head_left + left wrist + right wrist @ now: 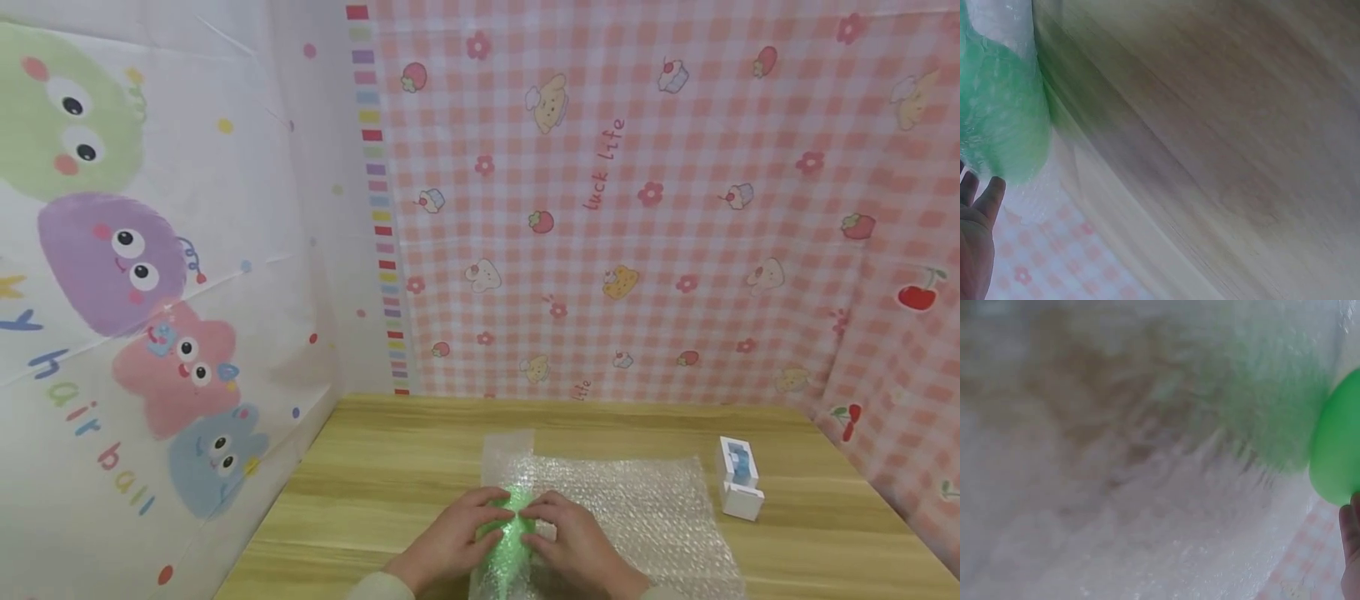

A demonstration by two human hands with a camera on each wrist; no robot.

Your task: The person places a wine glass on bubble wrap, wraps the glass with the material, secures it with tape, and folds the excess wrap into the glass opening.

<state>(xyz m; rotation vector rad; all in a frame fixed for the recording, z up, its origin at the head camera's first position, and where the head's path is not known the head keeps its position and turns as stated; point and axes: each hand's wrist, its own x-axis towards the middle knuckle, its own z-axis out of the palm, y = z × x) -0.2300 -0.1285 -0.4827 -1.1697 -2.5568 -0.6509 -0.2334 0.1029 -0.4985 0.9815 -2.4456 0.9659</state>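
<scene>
A smooth, rounded green object (510, 546) lies near the left part of a clear bubble wrap sheet (637, 508); its exact kind is unclear. My left hand (453, 531) holds it from the left, fingers and thumb curved over the bubble wrap that covers that side. From the right, my right hand (576, 542) grips it likewise, fingertips close to those of the left. In the right wrist view, the green surface (1338, 444) is bare near the right fingers (1349, 528). Left fingers (990, 197) touch the wrapped end in the left wrist view.
A small white tape dispenser (742, 502) with a blue part stands right of the sheet on the wood-grain table (360, 467). A pink checked cloth (600, 250) hangs behind the table, and a white cartoon-print cloth (270, 208) hangs at the left.
</scene>
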